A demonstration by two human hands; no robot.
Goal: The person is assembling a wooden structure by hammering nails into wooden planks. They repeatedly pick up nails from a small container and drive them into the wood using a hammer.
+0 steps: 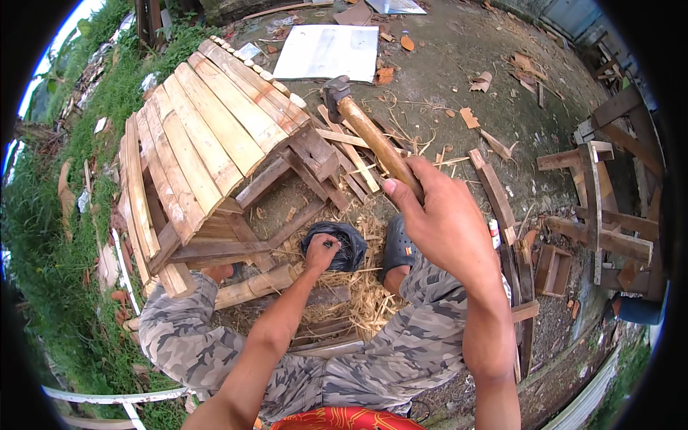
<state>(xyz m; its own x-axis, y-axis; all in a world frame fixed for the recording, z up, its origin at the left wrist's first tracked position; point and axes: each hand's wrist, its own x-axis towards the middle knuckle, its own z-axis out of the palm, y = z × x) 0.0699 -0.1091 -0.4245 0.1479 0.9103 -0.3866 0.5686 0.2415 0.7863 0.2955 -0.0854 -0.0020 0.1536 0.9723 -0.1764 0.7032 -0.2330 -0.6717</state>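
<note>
My right hand [448,215] is wrapped round the wooden handle of a hammer [376,143], its dark metal head raised up and to the left. Down between my legs, my left hand [321,251] dips into the mouth of a black plastic bag [347,247]. Its fingers are curled together over small dark bits that are too small to name. Left of the bag stands a wooden frame with slats [204,129] of pale split bamboo laid side by side across its curved top. A round bamboo pole [254,288] lies below the frame, near my left leg.
Bamboo shavings [380,301] and wood strips litter the ground around the bag. A white sheet [326,51] lies at the back. Wooden frames [598,208] are stacked at the right, near a small wooden box [553,271]. Grass [79,287] borders the left side.
</note>
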